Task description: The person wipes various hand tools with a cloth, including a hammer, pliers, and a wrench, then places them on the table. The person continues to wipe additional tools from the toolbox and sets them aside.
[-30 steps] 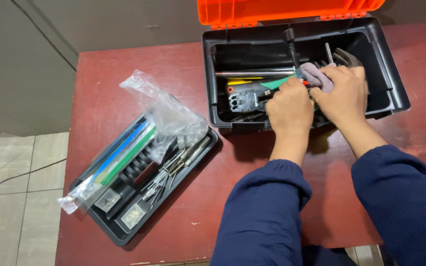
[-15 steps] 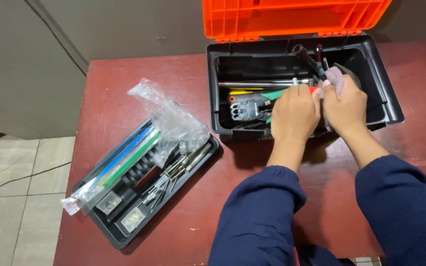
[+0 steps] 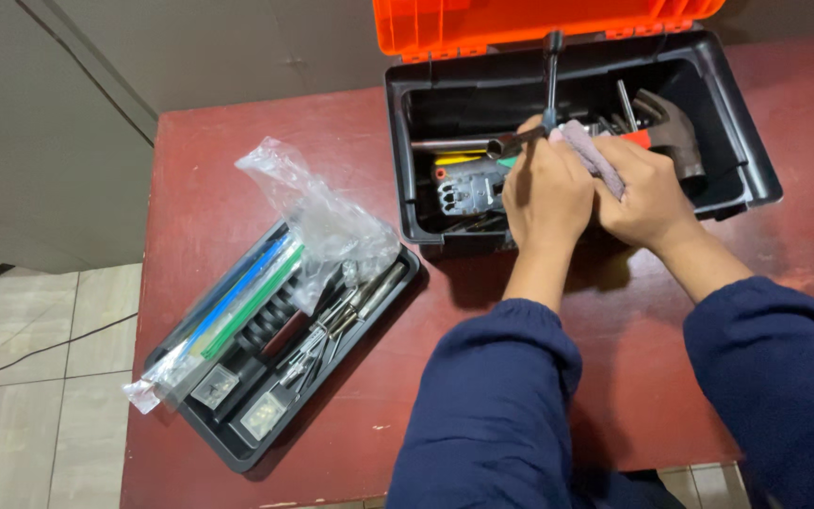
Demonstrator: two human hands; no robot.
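Left hand (image 3: 546, 193) curled around the lower end of a metal T-shaped wrench (image 3: 551, 71), held over the open black toolbox (image 3: 756, 170) on the red table (image 3: 237, 141). Long shaft upright in the view, pointing away toward the orange lid (image 3: 482, 24); a shorter arm running left, roughly level, above the tools inside. Right hand (image 3: 647, 193) closed on a greyish cloth (image 3: 591, 155), pressed against the left hand and the wrench. Hammer (image 3: 671, 127) lying in the toolbox just beyond the right hand. Well apart to the left, a black tray (image 3: 237, 452) with a clear plastic bag (image 3: 322, 221) and small tools
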